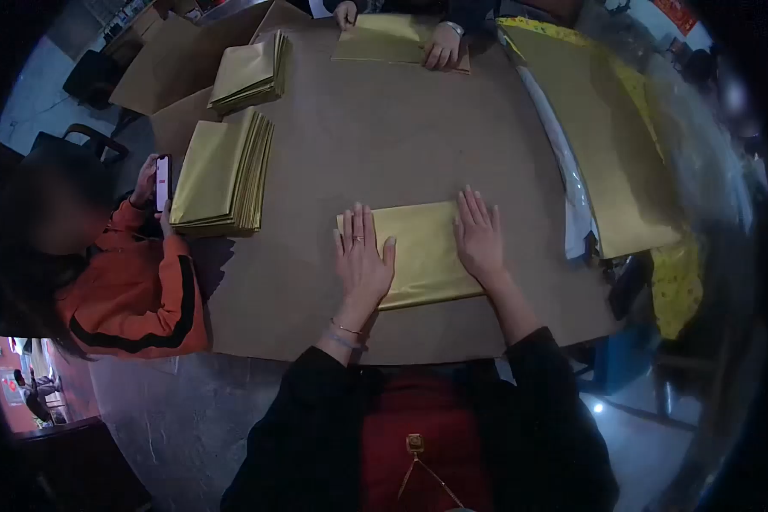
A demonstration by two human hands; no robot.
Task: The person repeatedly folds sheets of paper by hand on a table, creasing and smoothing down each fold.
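A folded sheet of gold paper lies flat on the cardboard-covered table in front of me. My left hand rests on its left edge, fingers stretched out and pointing away from me, with a ring on one finger. Along the right edge lies my right hand, flat with straight fingers. Both hands touch the paper without gripping it. The paper's long folded edge faces me, and its two sides are partly covered by my palms.
Two stacks of folded gold paper, a nearer stack and a farther stack, stand at the left. Large gold sheets in yellow-edged wrapping lie right. Across the table, another person's hands touch a gold sheet. A person in orange holds a phone.
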